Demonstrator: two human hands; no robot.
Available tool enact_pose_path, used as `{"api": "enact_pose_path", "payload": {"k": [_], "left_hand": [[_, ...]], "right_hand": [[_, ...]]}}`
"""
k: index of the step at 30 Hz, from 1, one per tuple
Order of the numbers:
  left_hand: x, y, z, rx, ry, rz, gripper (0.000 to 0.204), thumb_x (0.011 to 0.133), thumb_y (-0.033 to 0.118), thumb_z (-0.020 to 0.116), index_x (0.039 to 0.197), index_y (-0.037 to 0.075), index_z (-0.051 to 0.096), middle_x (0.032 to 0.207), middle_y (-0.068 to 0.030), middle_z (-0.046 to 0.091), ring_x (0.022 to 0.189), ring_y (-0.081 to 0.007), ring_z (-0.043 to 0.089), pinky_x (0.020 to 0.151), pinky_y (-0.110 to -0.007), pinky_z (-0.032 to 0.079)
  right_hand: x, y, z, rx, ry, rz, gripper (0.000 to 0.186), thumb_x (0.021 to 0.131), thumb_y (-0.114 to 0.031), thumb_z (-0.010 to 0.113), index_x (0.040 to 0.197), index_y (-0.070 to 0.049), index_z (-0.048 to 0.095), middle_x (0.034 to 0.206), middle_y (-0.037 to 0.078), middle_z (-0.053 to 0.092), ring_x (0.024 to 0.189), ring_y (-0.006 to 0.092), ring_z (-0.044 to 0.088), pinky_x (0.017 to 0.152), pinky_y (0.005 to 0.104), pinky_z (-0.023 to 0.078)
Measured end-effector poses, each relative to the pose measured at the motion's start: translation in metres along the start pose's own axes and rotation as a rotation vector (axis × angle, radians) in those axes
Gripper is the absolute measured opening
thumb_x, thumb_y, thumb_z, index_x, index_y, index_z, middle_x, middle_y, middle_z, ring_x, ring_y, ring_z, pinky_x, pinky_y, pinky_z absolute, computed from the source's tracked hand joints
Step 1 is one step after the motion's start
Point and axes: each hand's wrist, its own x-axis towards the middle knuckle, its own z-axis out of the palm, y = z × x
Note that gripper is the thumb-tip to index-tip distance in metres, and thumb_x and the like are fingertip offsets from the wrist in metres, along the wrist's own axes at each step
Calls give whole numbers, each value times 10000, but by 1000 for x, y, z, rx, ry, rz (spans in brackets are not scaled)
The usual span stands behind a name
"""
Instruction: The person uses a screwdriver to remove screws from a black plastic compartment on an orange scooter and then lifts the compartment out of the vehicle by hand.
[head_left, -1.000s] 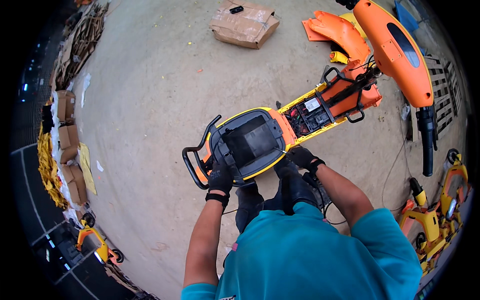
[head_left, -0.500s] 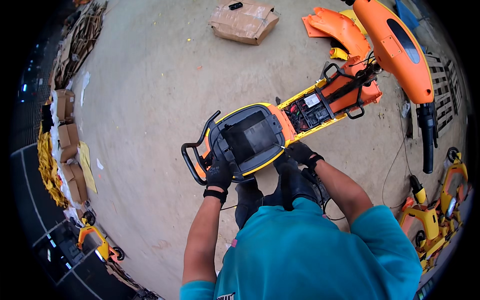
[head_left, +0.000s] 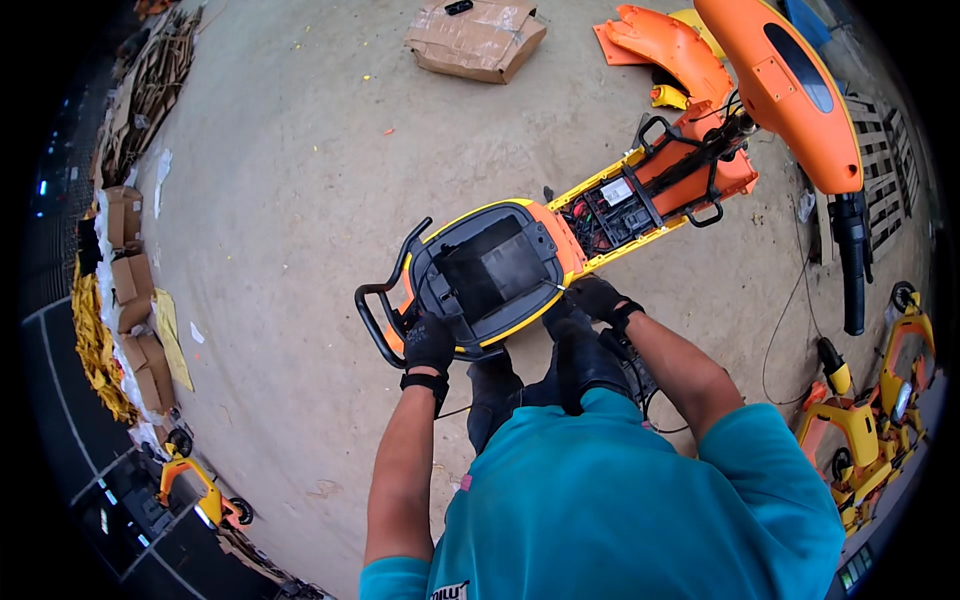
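An orange and yellow electric scooter point(head_left: 568, 240) stands in front of me with its covers off. Its rear holds an open dark storage tub point(head_left: 492, 268), with a black tubular rail point(head_left: 372, 312) curving round the left end. My left hand point(head_left: 429, 343), in a black glove, is closed on the tub's near left rim, beside the rail. At the near right rim my right hand point(head_left: 598, 298), also gloved, is closed round a thin tool whose metal shaft point(head_left: 557, 287) points at the rim; its handle is hidden. Beyond it, wiring and black modules point(head_left: 618, 215) lie exposed in the yellow frame.
The handlebar head point(head_left: 785, 90) rises at the upper right, its black grip point(head_left: 850, 265) reaching toward me. Loose orange panels point(head_left: 670, 50) and a cardboard box point(head_left: 475, 40) lie at the far side. Yellow scooter frames point(head_left: 850, 430) stand at right; cartons point(head_left: 135, 290) line the left.
The whole scene has shifted slightly left and up in the view. Both hands keep their places on the scooter's rim, with no clear change in grip.
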Motion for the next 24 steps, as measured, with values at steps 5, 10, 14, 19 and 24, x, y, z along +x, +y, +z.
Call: {"api": "enact_pose_path", "payload": {"k": [5, 10, 14, 19, 24], "left_hand": [[-14, 6, 2, 50, 226, 291, 224, 881, 157, 533, 1064, 34, 574, 1030, -216, 610, 871, -397, 635, 716, -485, 516], [-11, -10, 15, 79, 112, 246, 201, 885, 128, 515, 1058, 37, 562, 1011, -208, 603, 858, -381, 641, 704, -468, 522], [-10, 10, -1, 94, -32, -1, 202, 883, 133, 521, 1058, 38, 555, 1019, -205, 599, 863, -375, 641, 700, -467, 522], [-22, 24, -6, 80, 249, 196, 171, 882, 139, 534, 1009, 35, 582, 1026, -200, 605, 899, -363, 635, 706, -466, 520], [-18, 1, 10, -32, 242, 313, 169, 887, 150, 541, 1000, 31, 585, 1041, -201, 607, 906, -363, 634, 711, -472, 518]], "right_hand": [[0, -3, -7, 45, -9, 0, 374, 874, -375, 545, 925, -32, 687, 933, 198, 671, 916, 365, 626, 817, 451, 479], [-1, -7, -7, 52, -20, -6, 397, 884, -385, 533, 920, -18, 681, 895, 204, 670, 876, 370, 634, 788, 455, 480], [1, -2, -1, 82, 28, 0, 350, 861, -341, 563, 863, -13, 686, 853, 205, 668, 845, 366, 634, 773, 447, 482], [3, 0, -4, 44, -38, -25, 411, 898, -391, 525, 967, -13, 672, 946, 205, 671, 916, 371, 632, 813, 452, 477], [-1, -8, -7, 89, 26, -25, 346, 848, -341, 572, 859, -14, 685, 856, 210, 665, 852, 376, 629, 778, 450, 479]]}}
